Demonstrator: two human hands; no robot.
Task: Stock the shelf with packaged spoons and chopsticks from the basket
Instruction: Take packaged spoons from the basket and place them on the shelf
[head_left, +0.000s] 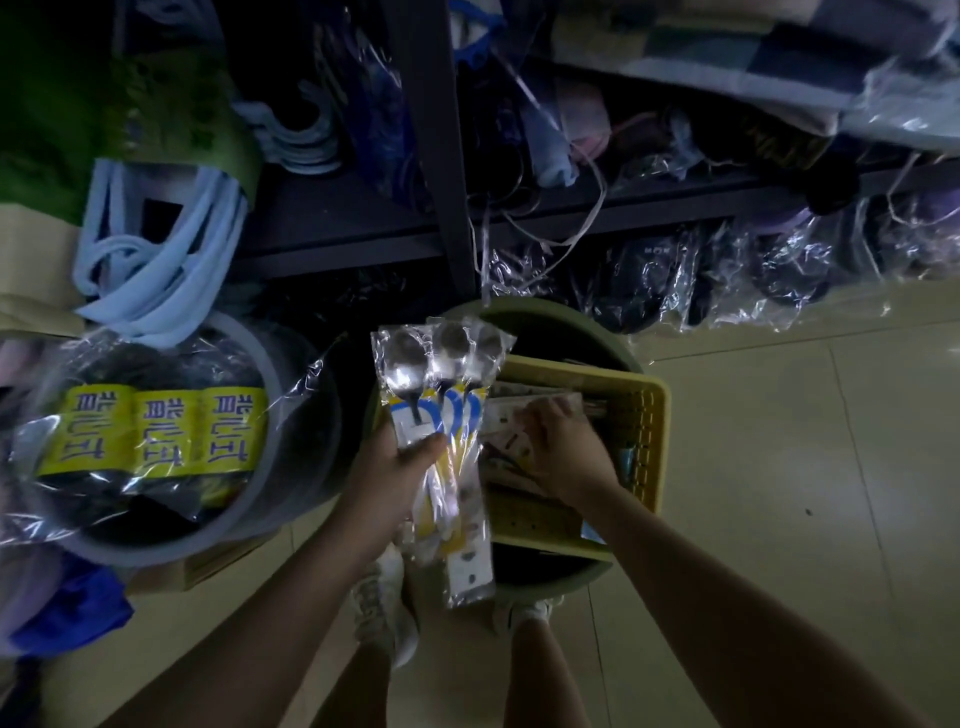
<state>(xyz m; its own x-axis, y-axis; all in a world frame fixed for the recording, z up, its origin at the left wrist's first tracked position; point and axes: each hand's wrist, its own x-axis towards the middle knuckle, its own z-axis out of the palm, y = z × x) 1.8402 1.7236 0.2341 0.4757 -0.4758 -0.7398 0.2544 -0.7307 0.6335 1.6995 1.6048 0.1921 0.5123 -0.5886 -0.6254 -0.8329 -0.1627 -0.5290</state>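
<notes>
The job looks to be in its gathering stage, with stocking itself not yet begun as far as this view shows. The yellow basket (644, 415) sits on top of a round dark tub (524, 317), and it holds more flat packets, so plenty is left to move. The dark metal shelf (447, 156) beyond the basket is crowded with plastic-wrapped goods; no spoon or chopstick packets can be made out on it, though it is dim there.

The left hand (395, 467) holds a fanned bunch of packaged spoons (441, 374) just to the left of the basket, over the tub's rim. Its fingers are curled round the lower half of the packets, the thumb pressed across the front over the blue-and-white card, so the spoon bowls stand clear above the fingers and the packet tails hang below the palm.

The right hand (561, 447) is down inside the basket, fingers bent and drawn together on a pale packet (540, 405) lying there, probably chopsticks. Whether it has a firm pinch on it or only rests on top, I cannot tell.
</notes>
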